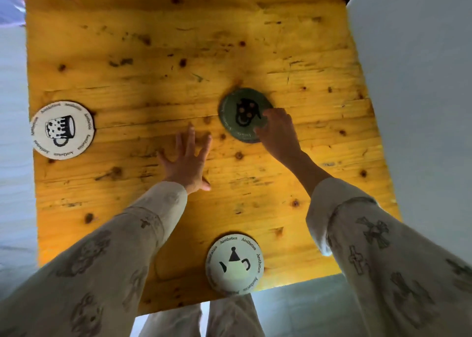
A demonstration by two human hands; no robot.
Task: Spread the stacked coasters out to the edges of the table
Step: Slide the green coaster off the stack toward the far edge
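A small stack of round coasters (240, 113) lies near the middle of the yellow wooden table (153, 55), shaded dark, with a black drawing on top. My right hand (277, 132) rests on the stack's right edge, fingertips on the top coaster. Whether it grips the coaster I cannot tell. My left hand (187, 158) lies flat on the bare wood to the left of the stack, fingers spread. One white coaster with a mug drawing (62, 129) sits at the left edge. Another white coaster with a teapot drawing (234, 264) sits at the near edge.
A pale wall or panel (421, 106) stands along the table's right side. Pale floor shows to the left and below the near edge. My legs (224, 318) are visible under the near edge.
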